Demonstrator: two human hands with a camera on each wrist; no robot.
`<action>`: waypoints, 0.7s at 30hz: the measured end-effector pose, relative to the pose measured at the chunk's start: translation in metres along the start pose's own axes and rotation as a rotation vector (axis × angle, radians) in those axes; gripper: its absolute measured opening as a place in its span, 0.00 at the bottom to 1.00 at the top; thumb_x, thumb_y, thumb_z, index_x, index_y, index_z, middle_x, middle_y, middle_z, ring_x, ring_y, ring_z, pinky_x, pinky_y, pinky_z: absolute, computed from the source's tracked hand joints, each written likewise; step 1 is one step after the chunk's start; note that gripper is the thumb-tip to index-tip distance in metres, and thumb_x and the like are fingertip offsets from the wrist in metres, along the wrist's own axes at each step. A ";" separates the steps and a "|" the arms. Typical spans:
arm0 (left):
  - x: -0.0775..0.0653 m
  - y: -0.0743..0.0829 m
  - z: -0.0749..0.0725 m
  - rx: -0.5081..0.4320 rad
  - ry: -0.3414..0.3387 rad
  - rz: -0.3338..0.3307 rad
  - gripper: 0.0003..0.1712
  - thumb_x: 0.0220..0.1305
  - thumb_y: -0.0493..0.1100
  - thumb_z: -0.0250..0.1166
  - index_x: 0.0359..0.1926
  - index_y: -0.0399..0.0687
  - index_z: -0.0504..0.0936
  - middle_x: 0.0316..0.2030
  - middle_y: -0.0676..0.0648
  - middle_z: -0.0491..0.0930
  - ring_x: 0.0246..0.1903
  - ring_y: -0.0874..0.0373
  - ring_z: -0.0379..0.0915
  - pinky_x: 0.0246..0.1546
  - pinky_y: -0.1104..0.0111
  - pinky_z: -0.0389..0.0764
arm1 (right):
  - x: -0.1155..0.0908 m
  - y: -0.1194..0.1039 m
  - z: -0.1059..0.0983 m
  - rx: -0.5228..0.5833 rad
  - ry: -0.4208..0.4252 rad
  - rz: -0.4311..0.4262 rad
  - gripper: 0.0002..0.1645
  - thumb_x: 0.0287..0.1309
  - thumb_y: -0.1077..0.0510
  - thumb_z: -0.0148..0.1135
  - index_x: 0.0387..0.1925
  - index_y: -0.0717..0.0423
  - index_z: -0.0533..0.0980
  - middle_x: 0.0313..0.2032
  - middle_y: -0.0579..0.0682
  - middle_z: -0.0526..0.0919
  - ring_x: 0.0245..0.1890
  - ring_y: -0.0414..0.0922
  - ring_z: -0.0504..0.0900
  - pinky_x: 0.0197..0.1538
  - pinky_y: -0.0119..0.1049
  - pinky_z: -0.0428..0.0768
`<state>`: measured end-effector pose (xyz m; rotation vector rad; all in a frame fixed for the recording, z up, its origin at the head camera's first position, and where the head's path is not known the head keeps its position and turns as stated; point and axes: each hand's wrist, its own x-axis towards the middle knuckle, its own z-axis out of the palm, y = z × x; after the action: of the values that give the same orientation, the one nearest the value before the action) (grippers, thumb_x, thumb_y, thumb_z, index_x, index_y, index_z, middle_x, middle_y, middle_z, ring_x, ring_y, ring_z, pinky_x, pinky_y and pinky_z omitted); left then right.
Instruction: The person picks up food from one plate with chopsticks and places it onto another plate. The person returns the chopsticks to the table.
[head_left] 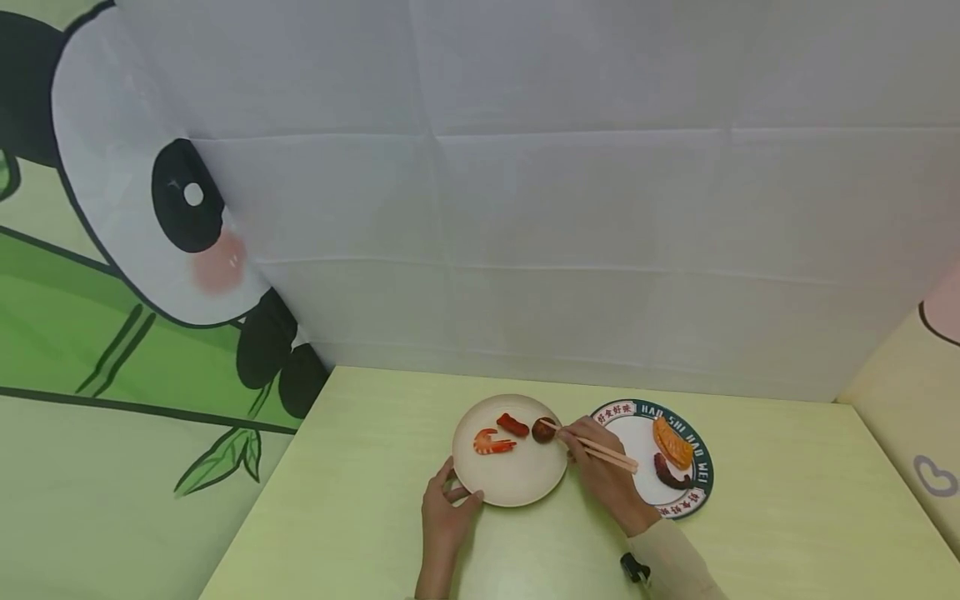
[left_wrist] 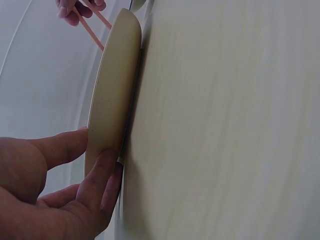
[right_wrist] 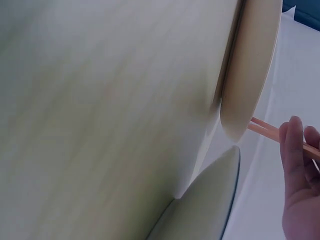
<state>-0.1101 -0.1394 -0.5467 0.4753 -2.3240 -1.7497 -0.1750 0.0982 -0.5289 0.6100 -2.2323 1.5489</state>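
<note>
At far left, a panda backdrop [head_left: 172,192] hangs beside a pale yellow-green desk [head_left: 360,500].

On the desk, at bottom centre of the frame, a person's left hand [head_left: 448,512] holds the lower-left rim of a round cream plate [head_left: 517,487]. Its grip is curled at the edge, thumb and fingers on the rim.

On the plate, from left to right, lie an orange-and-white shrimp [head_left: 492,444], a small red sausage-like piece [head_left: 513,425] and, near the right rim, a round brown mushroom-like piece [head_left: 542,434].

The right hand [head_left: 602,477] is at the plate's right edge, its grip closed around a pair of wooden chopsticks [head_left: 618,459]. They slant from upper left to lower right, tips at the brown piece; whether they pinch it or only touch it cannot be told. That piece lies to the left of and slightly above the right hand, which is much nearer to it than the left.

Farther right, partly behind the right hand, a plate with a dark green lettered border [head_left: 705,471] carries a ridged orange piece [head_left: 672,443] above a curved dark red one [head_left: 670,473].
</note>
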 end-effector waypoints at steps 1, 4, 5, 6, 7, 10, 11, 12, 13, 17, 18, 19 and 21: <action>0.000 0.000 0.000 0.002 0.000 0.005 0.42 0.43 0.27 0.69 0.63 0.32 0.65 0.50 0.37 0.70 0.37 0.51 0.79 0.41 0.60 0.76 | 0.000 0.000 0.000 0.001 0.003 0.000 0.07 0.60 0.60 0.59 0.33 0.46 0.82 0.25 0.50 0.76 0.21 0.45 0.76 0.21 0.29 0.74; 0.000 0.000 0.000 0.004 0.002 0.000 0.42 0.43 0.27 0.70 0.63 0.32 0.65 0.50 0.38 0.70 0.37 0.51 0.79 0.40 0.60 0.76 | 0.002 0.000 0.001 0.001 0.008 -0.010 0.07 0.59 0.61 0.59 0.33 0.46 0.82 0.25 0.48 0.76 0.21 0.44 0.76 0.21 0.29 0.75; 0.000 0.001 0.000 0.004 0.002 0.001 0.42 0.43 0.27 0.70 0.62 0.32 0.65 0.50 0.38 0.70 0.37 0.51 0.79 0.40 0.59 0.76 | 0.003 0.000 0.001 -0.007 0.010 -0.016 0.08 0.59 0.61 0.59 0.33 0.46 0.82 0.24 0.49 0.76 0.21 0.43 0.76 0.21 0.29 0.75; 0.000 0.001 0.000 0.004 0.002 0.001 0.42 0.43 0.27 0.70 0.62 0.32 0.65 0.50 0.38 0.70 0.37 0.51 0.79 0.40 0.59 0.76 | 0.003 0.000 0.001 -0.016 0.010 -0.020 0.08 0.59 0.61 0.59 0.33 0.45 0.82 0.24 0.49 0.77 0.21 0.42 0.76 0.22 0.29 0.75; -0.001 0.001 0.001 0.005 0.002 0.002 0.42 0.43 0.27 0.70 0.62 0.32 0.65 0.50 0.38 0.70 0.37 0.51 0.79 0.40 0.59 0.76 | 0.004 -0.001 0.001 -0.029 0.012 -0.027 0.08 0.59 0.61 0.59 0.33 0.45 0.82 0.24 0.49 0.77 0.22 0.41 0.76 0.22 0.28 0.75; -0.001 0.002 0.000 -0.002 0.000 0.006 0.42 0.44 0.27 0.70 0.62 0.31 0.65 0.50 0.37 0.70 0.37 0.50 0.78 0.39 0.60 0.76 | 0.005 -0.003 0.002 -0.062 0.013 -0.055 0.08 0.58 0.61 0.60 0.32 0.44 0.82 0.24 0.49 0.78 0.22 0.38 0.75 0.23 0.27 0.74; -0.001 0.002 0.000 -0.004 0.000 0.012 0.42 0.44 0.27 0.70 0.62 0.31 0.64 0.50 0.37 0.70 0.37 0.50 0.78 0.39 0.60 0.76 | 0.006 -0.003 0.002 -0.069 0.014 -0.066 0.08 0.58 0.61 0.60 0.32 0.44 0.82 0.23 0.49 0.78 0.23 0.38 0.75 0.23 0.27 0.74; -0.002 0.003 0.000 -0.005 0.000 0.016 0.42 0.44 0.27 0.70 0.62 0.31 0.64 0.50 0.37 0.70 0.37 0.49 0.78 0.39 0.60 0.76 | 0.006 -0.003 0.002 -0.074 0.016 -0.073 0.08 0.58 0.62 0.61 0.32 0.44 0.81 0.23 0.49 0.78 0.23 0.37 0.74 0.24 0.27 0.73; -0.002 0.003 0.000 -0.007 -0.001 0.022 0.42 0.44 0.27 0.70 0.62 0.30 0.64 0.50 0.36 0.70 0.37 0.49 0.78 0.38 0.60 0.76 | 0.007 -0.003 0.003 -0.080 0.017 -0.082 0.08 0.57 0.62 0.61 0.31 0.44 0.81 0.23 0.48 0.77 0.23 0.37 0.74 0.24 0.27 0.73; -0.003 0.003 -0.001 -0.005 0.001 0.024 0.42 0.43 0.27 0.70 0.62 0.30 0.64 0.50 0.36 0.70 0.37 0.49 0.78 0.39 0.59 0.76 | 0.008 0.000 0.005 -0.098 0.010 -0.108 0.09 0.56 0.63 0.62 0.30 0.44 0.81 0.22 0.46 0.77 0.23 0.34 0.72 0.23 0.27 0.72; -0.003 0.002 -0.001 -0.001 0.001 0.021 0.42 0.43 0.27 0.70 0.62 0.30 0.64 0.50 0.36 0.70 0.37 0.49 0.79 0.40 0.59 0.76 | 0.008 0.001 0.005 -0.104 0.003 -0.110 0.09 0.56 0.63 0.62 0.30 0.44 0.81 0.22 0.46 0.77 0.24 0.34 0.72 0.23 0.26 0.72; -0.003 0.002 -0.001 0.002 0.001 0.019 0.42 0.43 0.27 0.70 0.63 0.30 0.64 0.50 0.36 0.70 0.37 0.49 0.79 0.40 0.59 0.76 | 0.008 0.001 0.005 -0.107 -0.006 -0.112 0.09 0.57 0.62 0.62 0.31 0.44 0.81 0.23 0.46 0.77 0.24 0.34 0.72 0.23 0.26 0.72; -0.003 0.002 0.000 0.004 0.001 0.016 0.42 0.44 0.27 0.70 0.63 0.30 0.64 0.50 0.36 0.70 0.37 0.50 0.79 0.40 0.59 0.77 | 0.008 0.002 0.005 -0.104 -0.023 -0.117 0.09 0.57 0.62 0.61 0.34 0.45 0.82 0.24 0.47 0.78 0.24 0.34 0.73 0.24 0.27 0.73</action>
<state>-0.1075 -0.1382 -0.5447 0.4569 -2.3252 -1.7372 -0.1830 0.0929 -0.5278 0.7172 -2.2345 1.3666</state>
